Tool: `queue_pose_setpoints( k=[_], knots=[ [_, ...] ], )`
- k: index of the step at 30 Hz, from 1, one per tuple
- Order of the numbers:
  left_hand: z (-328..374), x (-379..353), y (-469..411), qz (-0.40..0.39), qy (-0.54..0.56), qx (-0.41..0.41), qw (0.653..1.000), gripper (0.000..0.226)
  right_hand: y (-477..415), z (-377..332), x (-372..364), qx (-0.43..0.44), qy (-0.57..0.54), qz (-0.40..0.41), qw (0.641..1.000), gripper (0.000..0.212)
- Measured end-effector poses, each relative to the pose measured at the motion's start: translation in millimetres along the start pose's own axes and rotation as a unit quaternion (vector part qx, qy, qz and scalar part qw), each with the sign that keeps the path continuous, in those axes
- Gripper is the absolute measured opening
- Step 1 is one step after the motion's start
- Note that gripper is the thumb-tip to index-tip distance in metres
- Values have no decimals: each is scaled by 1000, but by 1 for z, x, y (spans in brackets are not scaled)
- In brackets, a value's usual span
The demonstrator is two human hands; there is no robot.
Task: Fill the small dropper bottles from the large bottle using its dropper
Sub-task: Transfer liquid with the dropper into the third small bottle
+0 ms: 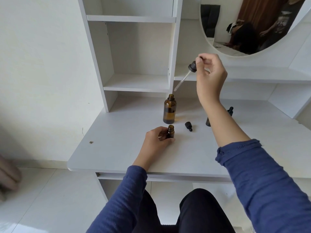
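While the right hand (211, 76) pinches the dropper (185, 76) tilted above the large amber bottle (169, 109) and the left hand (157, 138) grips the open small bottle (170, 132) on the counter (117, 145), drips could miss that narrow neck.

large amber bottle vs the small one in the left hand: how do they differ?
Size: the large amber bottle is much taller and wider than the small amber bottle.
Contact: the large bottle stands free on the desk; the small one is gripped by the left hand.
Position: the large bottle is farther back, with the dropper in the right hand hanging just above its mouth.
Shared: both amber, upright and uncapped.
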State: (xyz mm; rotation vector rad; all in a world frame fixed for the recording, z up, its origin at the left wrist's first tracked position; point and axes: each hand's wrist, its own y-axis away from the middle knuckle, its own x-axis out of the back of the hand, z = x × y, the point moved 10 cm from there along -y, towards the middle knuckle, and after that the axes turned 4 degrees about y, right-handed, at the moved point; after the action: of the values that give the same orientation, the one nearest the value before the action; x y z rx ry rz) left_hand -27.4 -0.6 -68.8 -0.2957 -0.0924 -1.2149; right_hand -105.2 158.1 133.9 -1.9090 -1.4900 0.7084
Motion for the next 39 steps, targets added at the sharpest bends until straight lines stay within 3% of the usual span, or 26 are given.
queue_pose_setpoints(
  k=[13,24,39],
  knots=[
    [1,0,1,-9,22,2,1000,23,5,12,-33,37,37,-59,997,12],
    [3,0,1,-10,13,0,1000,26,31,58,-78,-24,150,-232,961,10],
    [5,0,2,-13,4,1,1000,24,38,70,-80,-52,154,-230,960,7]
  ],
)
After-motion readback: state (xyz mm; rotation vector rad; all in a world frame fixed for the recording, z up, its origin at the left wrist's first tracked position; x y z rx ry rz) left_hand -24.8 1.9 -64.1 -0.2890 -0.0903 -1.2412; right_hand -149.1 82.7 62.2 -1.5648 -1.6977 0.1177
